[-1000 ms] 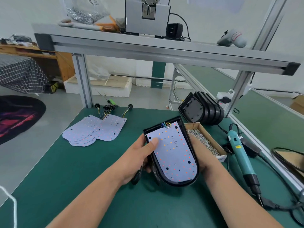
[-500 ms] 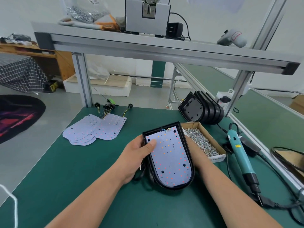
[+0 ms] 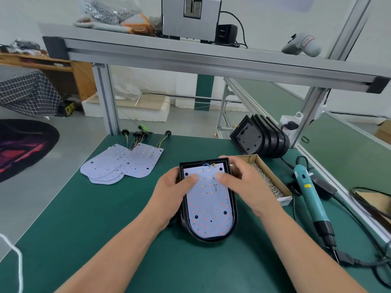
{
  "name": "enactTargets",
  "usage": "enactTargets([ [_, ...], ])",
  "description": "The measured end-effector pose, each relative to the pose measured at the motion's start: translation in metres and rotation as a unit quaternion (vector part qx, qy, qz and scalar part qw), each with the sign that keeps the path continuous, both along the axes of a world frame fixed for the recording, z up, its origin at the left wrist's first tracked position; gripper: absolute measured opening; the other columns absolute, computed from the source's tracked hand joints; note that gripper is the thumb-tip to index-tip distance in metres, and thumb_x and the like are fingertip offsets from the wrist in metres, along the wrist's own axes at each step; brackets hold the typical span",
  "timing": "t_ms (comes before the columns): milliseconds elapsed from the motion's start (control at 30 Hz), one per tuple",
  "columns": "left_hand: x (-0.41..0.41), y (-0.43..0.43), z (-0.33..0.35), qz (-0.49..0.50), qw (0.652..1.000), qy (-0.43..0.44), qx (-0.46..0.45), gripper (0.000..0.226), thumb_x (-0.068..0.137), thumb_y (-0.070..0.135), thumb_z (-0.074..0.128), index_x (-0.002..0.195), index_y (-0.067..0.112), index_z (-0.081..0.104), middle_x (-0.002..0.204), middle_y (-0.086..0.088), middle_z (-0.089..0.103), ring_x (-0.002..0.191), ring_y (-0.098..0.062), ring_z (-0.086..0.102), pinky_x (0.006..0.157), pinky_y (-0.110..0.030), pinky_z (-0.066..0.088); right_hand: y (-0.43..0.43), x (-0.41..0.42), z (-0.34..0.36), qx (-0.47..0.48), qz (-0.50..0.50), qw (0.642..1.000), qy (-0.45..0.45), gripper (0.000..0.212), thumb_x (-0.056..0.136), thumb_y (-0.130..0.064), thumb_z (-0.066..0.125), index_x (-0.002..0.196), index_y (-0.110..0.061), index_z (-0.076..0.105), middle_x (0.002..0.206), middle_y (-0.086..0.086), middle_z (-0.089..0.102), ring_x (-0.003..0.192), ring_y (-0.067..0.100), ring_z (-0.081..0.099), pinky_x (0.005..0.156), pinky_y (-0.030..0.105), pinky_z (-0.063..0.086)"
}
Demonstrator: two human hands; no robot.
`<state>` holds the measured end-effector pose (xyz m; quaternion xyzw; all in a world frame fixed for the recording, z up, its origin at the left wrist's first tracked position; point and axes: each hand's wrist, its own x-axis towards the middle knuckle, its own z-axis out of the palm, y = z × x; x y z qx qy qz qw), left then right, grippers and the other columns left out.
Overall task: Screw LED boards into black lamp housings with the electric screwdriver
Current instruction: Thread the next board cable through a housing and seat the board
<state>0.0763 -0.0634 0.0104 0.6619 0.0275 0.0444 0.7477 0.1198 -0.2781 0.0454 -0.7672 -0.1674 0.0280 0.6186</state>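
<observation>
Lying flat on the green bench [image 3: 88, 229], the black lamp housing [image 3: 211, 240] sits between the two hands, its straight end pointing away from the person and its rounded end toward them. An LED board [image 3: 209, 210], pale with red and orange dots, is seated inside the housing, and a few short coloured wires [image 3: 209, 165] loop at its far edge.

The left hand [image 3: 171, 195] grips the housing's left side near the far corner: the thumb [image 3: 191, 178] lies flat on the board, while the fingers curl round the rim and go out of sight beneath it. The right hand [image 3: 245, 182] holds the opposite far corner, its thumb [image 3: 222, 176] pressing on the board just across from the left thumb, and its fingers bend over the housing's far right edge. The two thumbs are close together but apart.

Just beyond the right hand, partly hidden by it, an open cardboard box [image 3: 285, 200] holds small silver screws. Farther out on that side the teal electric screwdriver [image 3: 310, 191] lies on the bench with its black cable trailing toward the person; neither hand touches it. Past the box, a row of empty black housings [image 3: 254, 140] stands on edge. Well to the far side of the left hand, spare LED boards [image 3: 118, 166] lie overlapped in a loose pile, wires at their far ends.
</observation>
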Motion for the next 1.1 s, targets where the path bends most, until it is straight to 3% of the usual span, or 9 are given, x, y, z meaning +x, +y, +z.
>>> enactTargets([
  [133, -0.001, -0.002, 0.001, 0.022, 1.0, -0.003, 0.013, 0.017, 0.094, 0.031, 0.074, 0.107, 0.02, 0.077, 0.103, -0.002, 0.082, 0.099, -0.028, 0.078, 0.09, -0.046, 0.064, 0.006, -0.001, -0.001, -0.057, 0.003, 0.998, -0.029, 0.024, 0.084, -0.028, 0.075, 0.108, -0.026, 0.071, 0.099, 0.003, 0.077, 0.093, 0.027, 0.071, 0.089, 0.049, 0.056],
  [333, -0.001, -0.001, -0.001, 0.021, 0.999, 0.002, 0.029, 0.012, 0.099, 0.025, 0.072, 0.11, 0.019, 0.077, 0.104, -0.002, 0.082, 0.1, -0.028, 0.078, 0.091, -0.047, 0.063, 0.01, -0.002, -0.002, -0.029, -0.004, 1.0, -0.009, 0.023, 0.082, -0.017, 0.073, 0.105, -0.02, 0.071, 0.094, -0.003, 0.077, 0.087, 0.015, 0.072, 0.08, 0.033, 0.057],
  [467, -0.002, 0.001, 0.001, -0.041, 0.998, 0.008, 0.048, 0.028, 0.086, 0.026, 0.073, 0.113, 0.02, 0.076, 0.107, 0.0, 0.082, 0.1, -0.023, 0.079, 0.091, -0.043, 0.062, 0.005, 0.001, -0.002, -0.044, -0.027, 0.999, -0.008, 0.018, 0.092, -0.007, 0.073, 0.106, -0.018, 0.072, 0.1, 0.006, 0.078, 0.094, 0.032, 0.073, 0.089, 0.05, 0.059],
  [600, 0.0, -0.001, 0.0, -0.031, 0.997, 0.01, 0.063, 0.028, 0.081, 0.026, 0.071, 0.108, 0.02, 0.078, 0.104, 0.001, 0.082, 0.096, -0.023, 0.079, 0.09, -0.043, 0.062, 0.004, 0.005, -0.006, -0.076, -0.038, 0.996, 0.0, 0.018, 0.094, -0.009, 0.072, 0.109, -0.019, 0.071, 0.103, 0.005, 0.078, 0.098, 0.029, 0.073, 0.093, 0.052, 0.059],
  [733, 0.001, -0.004, -0.003, 0.001, 0.995, -0.004, 0.098, 0.023, 0.088, 0.049, 0.064, 0.104, 0.037, 0.074, 0.101, 0.019, 0.078, 0.097, -0.012, 0.073, 0.088, -0.032, 0.057, 0.006, 0.007, -0.011, -0.082, -0.044, 0.996, 0.018, 0.026, 0.095, -0.017, 0.073, 0.117, -0.03, 0.066, 0.104, -0.01, 0.077, 0.098, 0.009, 0.072, 0.091, 0.037, 0.056],
  [833, 0.004, 0.002, -0.003, 0.046, 0.995, -0.006, 0.083, 0.041, 0.096, 0.068, 0.051, 0.111, 0.037, 0.073, 0.102, 0.026, 0.075, 0.099, 0.0, 0.07, 0.088, -0.026, 0.049, 0.002, 0.008, -0.014, -0.074, -0.033, 0.995, 0.054, 0.024, 0.097, -0.018, 0.072, 0.117, -0.03, 0.065, 0.102, -0.013, 0.075, 0.094, 0.007, 0.071, 0.087, 0.033, 0.053],
  [933, 0.015, 0.017, -0.004, 0.182, 0.977, 0.012, 0.111, 0.032, 0.104, 0.053, 0.049, 0.098, 0.029, 0.07, 0.081, 0.015, 0.07, 0.072, -0.008, 0.058, 0.076, -0.035, 0.047, -0.003, 0.012, -0.015, -0.056, -0.038, 0.994, 0.083, 0.026, 0.098, -0.015, 0.071, 0.12, -0.027, 0.067, 0.116, -0.002, 0.076, 0.11, 0.019, 0.071, 0.103, 0.042, 0.054],
  [1000, 0.021, 0.025, -0.002, 0.255, 0.965, 0.038, 0.047, 0.021, 0.102, 0.038, 0.052, 0.098, 0.026, 0.069, 0.086, 0.004, 0.067, 0.064, -0.009, 0.051, 0.065, -0.029, 0.046, -0.005, 0.013, -0.016, -0.058, -0.037, 0.993, 0.096, 0.026, 0.097, -0.016, 0.072, 0.119, -0.028, 0.067, 0.117, -0.005, 0.076, 0.111, 0.018, 0.071, 0.107, 0.045, 0.053],
  [1100, 0.021, 0.03, -0.001, 0.274, 0.958, 0.054, -0.067, 0.021, 0.098, 0.018, 0.054, 0.112, 0.024, 0.069, 0.098, 0.004, 0.063, 0.08, -0.012, 0.054, 0.072, -0.026, 0.045, -0.003, 0.013, -0.02, -0.098, -0.034, 0.99, 0.096, 0.026, 0.095, -0.025, 0.075, 0.118, -0.032, 0.064, 0.115, -0.008, 0.074, 0.11, 0.015, 0.07, 0.106, 0.048, 0.053],
])
